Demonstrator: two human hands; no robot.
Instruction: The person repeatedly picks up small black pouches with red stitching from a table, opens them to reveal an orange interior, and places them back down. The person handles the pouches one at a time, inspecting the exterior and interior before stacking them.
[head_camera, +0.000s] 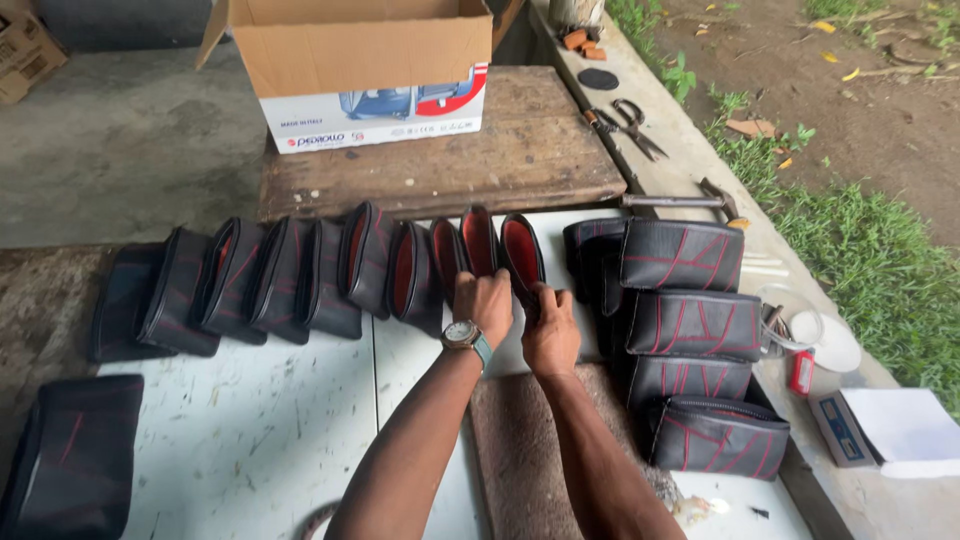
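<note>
Both hands hold one black pouch with a red inside (522, 255), which stands on its edge near the middle of the frame. The left hand (485, 303) is curled around its left side, and the right hand (549, 335) grips its lower right edge with bent fingers. A round watch with a pale green strap (466, 336) sits on the left wrist. The pouch is the last one at the right end of a long row of black pouches with red insides (300, 275), which lean on each other and run off to the left of the frame. Just to the right, a stack of flat black pouches with red stitched lines (695, 340) lies in a column. They all rest on a pale painted table top (260, 430). A brown mat (520, 450) lies under the arms. Above the row sits a worn wooden board (440, 160), and on it stands an open cardboard box (365, 70). In the upper right, dark metal scissors (630, 125) lie on a concrete ledge (680, 150) beside green grass (860, 260). One more black pouch (75, 460) lies alone in the lower left corner.
</note>
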